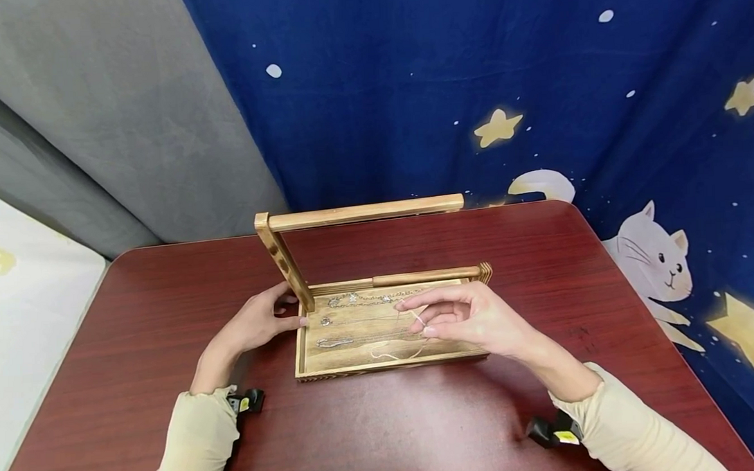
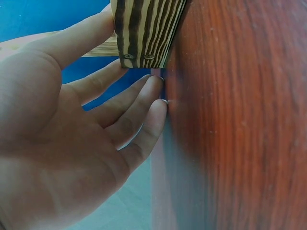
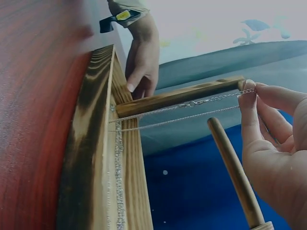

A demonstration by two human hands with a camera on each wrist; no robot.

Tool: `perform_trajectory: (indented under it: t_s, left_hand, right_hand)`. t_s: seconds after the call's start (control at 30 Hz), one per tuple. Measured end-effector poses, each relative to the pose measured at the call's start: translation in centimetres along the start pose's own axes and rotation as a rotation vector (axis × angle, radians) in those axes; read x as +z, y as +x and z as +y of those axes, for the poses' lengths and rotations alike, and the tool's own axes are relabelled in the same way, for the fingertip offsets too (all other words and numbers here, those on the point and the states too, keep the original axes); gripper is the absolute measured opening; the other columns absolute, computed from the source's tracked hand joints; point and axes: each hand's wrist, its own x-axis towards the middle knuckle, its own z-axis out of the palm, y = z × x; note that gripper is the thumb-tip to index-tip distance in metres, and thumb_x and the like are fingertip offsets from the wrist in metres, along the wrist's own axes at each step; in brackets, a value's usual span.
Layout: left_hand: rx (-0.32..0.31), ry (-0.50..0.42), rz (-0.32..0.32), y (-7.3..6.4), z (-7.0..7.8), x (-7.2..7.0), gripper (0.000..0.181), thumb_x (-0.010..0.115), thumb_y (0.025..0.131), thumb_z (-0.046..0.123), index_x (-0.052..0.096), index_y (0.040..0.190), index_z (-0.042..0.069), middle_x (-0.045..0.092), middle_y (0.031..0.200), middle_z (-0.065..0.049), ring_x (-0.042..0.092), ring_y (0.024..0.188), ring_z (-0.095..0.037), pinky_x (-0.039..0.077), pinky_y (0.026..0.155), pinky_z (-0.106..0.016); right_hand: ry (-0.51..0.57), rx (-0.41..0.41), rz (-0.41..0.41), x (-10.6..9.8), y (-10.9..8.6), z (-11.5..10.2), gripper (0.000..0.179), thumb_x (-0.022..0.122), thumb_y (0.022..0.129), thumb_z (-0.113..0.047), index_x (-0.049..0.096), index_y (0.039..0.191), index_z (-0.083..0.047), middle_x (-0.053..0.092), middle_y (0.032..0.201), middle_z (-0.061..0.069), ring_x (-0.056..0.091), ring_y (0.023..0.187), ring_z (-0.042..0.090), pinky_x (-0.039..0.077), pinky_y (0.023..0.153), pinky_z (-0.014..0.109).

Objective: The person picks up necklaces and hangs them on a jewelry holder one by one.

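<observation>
I am suspending a fine silver-coloured necklace (image 3: 192, 104); its two strands are hanging over the near part of a flat-lying, brown-grained wooden tray (image 1: 357, 370).

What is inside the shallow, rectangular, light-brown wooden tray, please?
Silver-coloured chain necklaces lie in the tray. The person's bare right grip, pinching another necklace, covers part of the tray's right side; what lies beneath cannot be seen.

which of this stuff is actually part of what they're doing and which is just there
Part of the job:
thin chain, pinched in the right grip
wooden tray, with the left grip at its end
other necklaces, lying in the tray

Just there:
red-brown table, only as support
blue starry curtain
grey curtain
</observation>
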Motion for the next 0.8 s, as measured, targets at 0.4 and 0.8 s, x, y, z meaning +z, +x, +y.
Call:
perform_trajectory:
  t_s: [0.4,0.8]
  left_hand:
    - [0.000,0.013,-0.006,0.0,-0.1,-0.1,0.064,0.079,0.087,0.029,0.051,0.140,0.005,0.065,0.121,-0.016,0.062,0.111,-0.031,0.047,0.095,-0.049]
    - [0.006,0.002,-0.011,0.1,-0.1,0.0,0.063,0.079,0.087,0.029,0.052,0.139,0.006,0.065,0.121,-0.016,0.062,0.112,-0.031,0.046,0.095,-0.049]
  right_hand:
    - [-0.038,-0.117,0.093,-0.7,-0.5,-2.1,0.033,0.068,0.087,0.010,0.065,0.120,0.008,0.068,0.120,0.018,0.070,0.099,0.028,0.056,0.080,0.034]
    - [-0.086,-0.166,0.127,-1.8,-1.2,-3.5,0.035,0.066,0.087,0.014,0.064,0.121,0.010,0.065,0.120,0.025,0.070,0.099,0.029,0.056,0.081,0.035]
